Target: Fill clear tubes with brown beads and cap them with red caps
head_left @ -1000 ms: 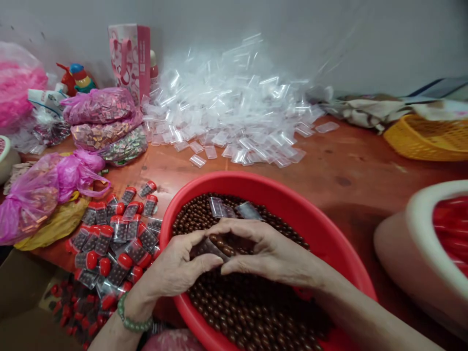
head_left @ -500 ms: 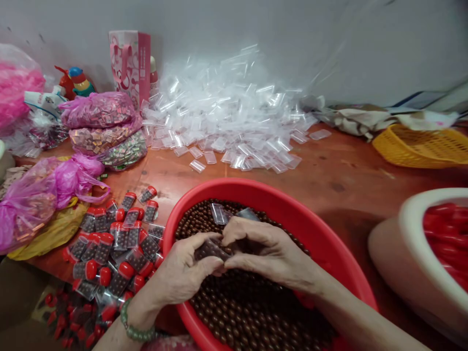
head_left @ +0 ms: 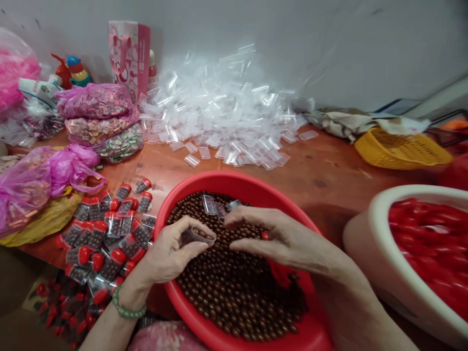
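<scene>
- Pinching a small clear case (head_left: 204, 236) between thumb and fingers, the left hand (head_left: 166, 253) hangs over the left side of a red basin (head_left: 288, 196) in the head view. Brown pieces show in the case's open end, which points right; a green bead bracelet (head_left: 126, 310) circles that wrist.
- The right hand (head_left: 283, 239) is spread, thumb parted from the fingers, above the middle of the basin and near the case, its fingertips aimed left.
- Glossy brown balls (head_left: 234, 292) (round, many with a bright highlight) are heaped in the basin. Clear sleeves (head_left: 209, 204) lie on them toward the far rim.
- Left of the basin, filled cases with red caps (head_left: 98, 235) lie scattered on the reddish-brown tabletop (head_left: 329, 168); others sit lower, in shadow.
- Beyond the basin, a big glinting pile of clear plastic sleeves (head_left: 226, 117) rises against the wall.
- To the right stands a white bucket (head_left: 377, 214) of red plastic pieces (head_left: 431, 248), with a yellow basket (head_left: 387, 151) behind it.
- Far left, pink plastic bags (head_left: 97, 105) bulge beside a pink-and-white carrier bag (head_left: 124, 58).
</scene>
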`<state>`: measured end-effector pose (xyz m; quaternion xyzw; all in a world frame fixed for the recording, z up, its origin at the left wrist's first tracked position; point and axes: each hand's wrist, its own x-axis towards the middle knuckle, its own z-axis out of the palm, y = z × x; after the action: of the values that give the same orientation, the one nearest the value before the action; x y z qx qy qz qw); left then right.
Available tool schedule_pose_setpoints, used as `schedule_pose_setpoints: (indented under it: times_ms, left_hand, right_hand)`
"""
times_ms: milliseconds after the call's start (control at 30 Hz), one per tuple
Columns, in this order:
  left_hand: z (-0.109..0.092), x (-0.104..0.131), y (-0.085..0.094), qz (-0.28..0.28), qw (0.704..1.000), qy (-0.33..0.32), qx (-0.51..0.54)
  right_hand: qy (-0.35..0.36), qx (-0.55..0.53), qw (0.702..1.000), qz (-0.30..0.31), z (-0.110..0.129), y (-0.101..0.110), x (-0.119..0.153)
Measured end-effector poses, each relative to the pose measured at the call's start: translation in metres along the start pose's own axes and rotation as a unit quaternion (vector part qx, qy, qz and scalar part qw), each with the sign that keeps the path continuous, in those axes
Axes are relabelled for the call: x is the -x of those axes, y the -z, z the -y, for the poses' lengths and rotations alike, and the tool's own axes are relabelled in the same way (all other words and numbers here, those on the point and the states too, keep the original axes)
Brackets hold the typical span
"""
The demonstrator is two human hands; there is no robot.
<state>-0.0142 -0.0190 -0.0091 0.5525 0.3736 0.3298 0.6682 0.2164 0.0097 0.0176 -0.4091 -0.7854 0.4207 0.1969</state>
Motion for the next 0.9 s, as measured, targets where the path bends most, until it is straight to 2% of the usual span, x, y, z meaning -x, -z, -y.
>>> schedule_pose_setpoints:
  times_ms: [100, 200, 333, 400, 500, 667, 833, 900]
  left_hand:
    - [-0.008, 0.011, -0.002, 0.044, 0.999, -0.020, 0.001]
    - [-0.014, 0.017, -0.006, 0.052, 0.998, -0.041, -0.008]
    - [-0.014, 0.015, -0.012, 0.037, 0.998, -0.052, -0.006]
    - [-0.012, 0.013, -0.015, 0.023, 0.998, -0.044, -0.031]
    - [-0.009, 0.008, -0.021, 0.019, 0.997, -0.032, -0.070]
    - [-0.007, 0.000, -0.027, -0.021, 0.999, -0.011, -0.022]
    - [-0.007, -0.004, -0.032, -0.033, 0.999, 0.012, 0.006]
    - [-0.008, -0.004, -0.034, -0.047, 0.999, 0.017, -0.005]
  right_hand:
    - [-0.032, 0.036, 0.995, -0.092, -0.010, 0.014, 0.016]
    - [-0.090, 0.101, 0.983, -0.125, -0.027, 0.024, 0.034]
    - [-0.220, 0.227, 0.948, -0.046, -0.047, 0.024, 0.048]
    - [-0.245, 0.256, 0.935, -0.011, -0.054, 0.019, 0.047]
    - [-0.247, 0.279, 0.928, 0.014, -0.060, 0.010, 0.043]
    - [-0.247, 0.314, 0.916, 0.018, -0.066, -0.001, 0.038]
    - [-0.198, 0.312, 0.929, -0.012, -0.063, -0.001, 0.043]
    - [-0.161, 0.269, 0.948, -0.060, -0.057, 0.002, 0.046]
